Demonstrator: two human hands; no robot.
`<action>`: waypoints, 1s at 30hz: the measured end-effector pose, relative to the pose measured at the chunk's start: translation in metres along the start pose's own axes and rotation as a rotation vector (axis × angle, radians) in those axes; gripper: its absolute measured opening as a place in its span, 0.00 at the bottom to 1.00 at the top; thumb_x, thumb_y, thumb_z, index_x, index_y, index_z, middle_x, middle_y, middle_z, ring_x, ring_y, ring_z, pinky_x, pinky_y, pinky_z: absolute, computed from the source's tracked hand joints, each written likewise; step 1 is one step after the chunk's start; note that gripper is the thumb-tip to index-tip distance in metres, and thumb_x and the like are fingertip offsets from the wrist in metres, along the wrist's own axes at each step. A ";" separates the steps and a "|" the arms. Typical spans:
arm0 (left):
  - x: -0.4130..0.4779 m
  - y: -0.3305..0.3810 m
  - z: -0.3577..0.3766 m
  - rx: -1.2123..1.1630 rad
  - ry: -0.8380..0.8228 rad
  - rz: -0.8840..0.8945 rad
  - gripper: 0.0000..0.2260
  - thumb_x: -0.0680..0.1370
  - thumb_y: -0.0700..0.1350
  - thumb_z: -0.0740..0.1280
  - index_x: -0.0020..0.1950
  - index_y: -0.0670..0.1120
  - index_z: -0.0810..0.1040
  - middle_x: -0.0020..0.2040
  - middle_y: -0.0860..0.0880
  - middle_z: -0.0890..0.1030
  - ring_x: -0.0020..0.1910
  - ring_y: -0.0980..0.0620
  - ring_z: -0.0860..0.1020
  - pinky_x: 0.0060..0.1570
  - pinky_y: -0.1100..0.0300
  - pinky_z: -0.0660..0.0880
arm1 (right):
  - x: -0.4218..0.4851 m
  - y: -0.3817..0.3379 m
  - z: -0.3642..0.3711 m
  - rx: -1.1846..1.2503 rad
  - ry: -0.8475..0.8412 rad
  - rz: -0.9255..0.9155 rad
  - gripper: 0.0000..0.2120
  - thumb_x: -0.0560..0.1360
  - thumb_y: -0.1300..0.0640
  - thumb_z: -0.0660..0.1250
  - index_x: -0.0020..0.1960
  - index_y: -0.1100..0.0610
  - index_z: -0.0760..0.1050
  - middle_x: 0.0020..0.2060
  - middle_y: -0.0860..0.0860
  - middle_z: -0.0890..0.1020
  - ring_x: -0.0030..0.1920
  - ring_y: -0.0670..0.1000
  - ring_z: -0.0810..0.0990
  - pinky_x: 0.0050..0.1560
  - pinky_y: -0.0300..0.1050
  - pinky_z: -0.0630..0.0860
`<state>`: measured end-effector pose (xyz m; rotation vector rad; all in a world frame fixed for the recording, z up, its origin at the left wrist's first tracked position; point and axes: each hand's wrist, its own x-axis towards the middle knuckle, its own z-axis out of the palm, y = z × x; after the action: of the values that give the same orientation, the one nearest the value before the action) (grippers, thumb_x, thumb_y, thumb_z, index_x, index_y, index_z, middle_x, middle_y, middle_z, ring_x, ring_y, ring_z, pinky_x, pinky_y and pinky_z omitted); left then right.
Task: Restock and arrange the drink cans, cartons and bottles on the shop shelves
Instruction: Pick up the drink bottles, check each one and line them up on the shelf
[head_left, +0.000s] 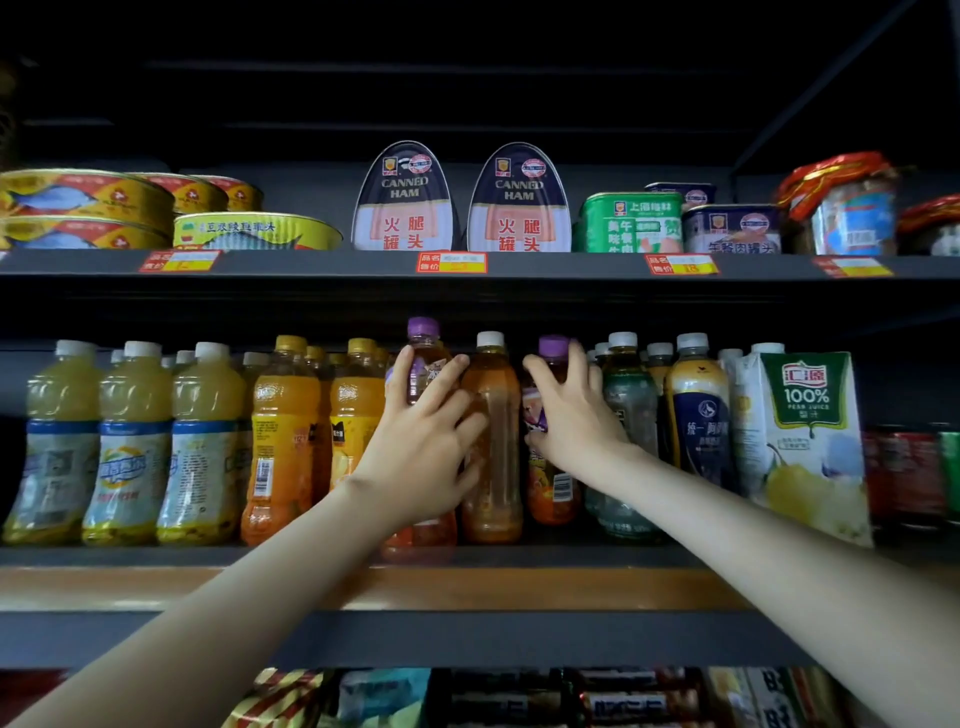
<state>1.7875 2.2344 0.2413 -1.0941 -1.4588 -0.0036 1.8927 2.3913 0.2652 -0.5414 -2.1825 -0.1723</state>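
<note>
On the middle shelf (156, 556) stand rows of drink bottles. My left hand (423, 441) grips a purple-capped amber bottle (423, 353) at the shelf's front, fingers wrapped round its body. My right hand (571, 410) grips a second purple-capped bottle (553, 488) a little further right. Between them stands a white-capped amber bottle (491, 447), partly covered by my left fingers. Orange juice bottles (283, 431) stand just left of my left hand.
Pale yellow bottles (130, 441) fill the shelf's left. Green and dark tea bottles (696, 410) and a pear juice carton (805, 441) stand right, red cans (904, 473) beyond. Canned ham tins (405, 202) and fish tins (83, 202) sit on the upper shelf. Packets lie below.
</note>
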 end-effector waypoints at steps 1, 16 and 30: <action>0.000 0.001 -0.001 -0.009 -0.010 -0.014 0.16 0.70 0.54 0.70 0.54 0.48 0.83 0.55 0.46 0.81 0.72 0.40 0.67 0.69 0.30 0.47 | -0.003 0.000 -0.003 0.004 -0.015 -0.007 0.39 0.75 0.58 0.70 0.77 0.46 0.50 0.76 0.57 0.43 0.74 0.63 0.52 0.63 0.54 0.72; 0.008 0.048 -0.044 -0.361 0.105 -0.235 0.26 0.71 0.60 0.60 0.64 0.50 0.77 0.66 0.45 0.76 0.76 0.41 0.58 0.67 0.37 0.28 | -0.072 0.003 -0.074 0.336 0.387 -0.137 0.36 0.68 0.58 0.78 0.70 0.41 0.64 0.71 0.48 0.60 0.69 0.51 0.68 0.66 0.45 0.72; -0.050 0.155 -0.158 -1.147 -0.108 -0.355 0.36 0.73 0.57 0.71 0.76 0.55 0.57 0.61 0.54 0.78 0.56 0.55 0.78 0.53 0.65 0.74 | -0.220 0.021 -0.165 0.595 0.322 -0.131 0.35 0.63 0.51 0.79 0.66 0.41 0.67 0.63 0.43 0.71 0.57 0.32 0.72 0.53 0.24 0.70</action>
<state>1.9925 2.1975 0.1524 -1.7052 -1.7470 -1.1657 2.1394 2.2895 0.1948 -0.0283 -1.8291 0.2970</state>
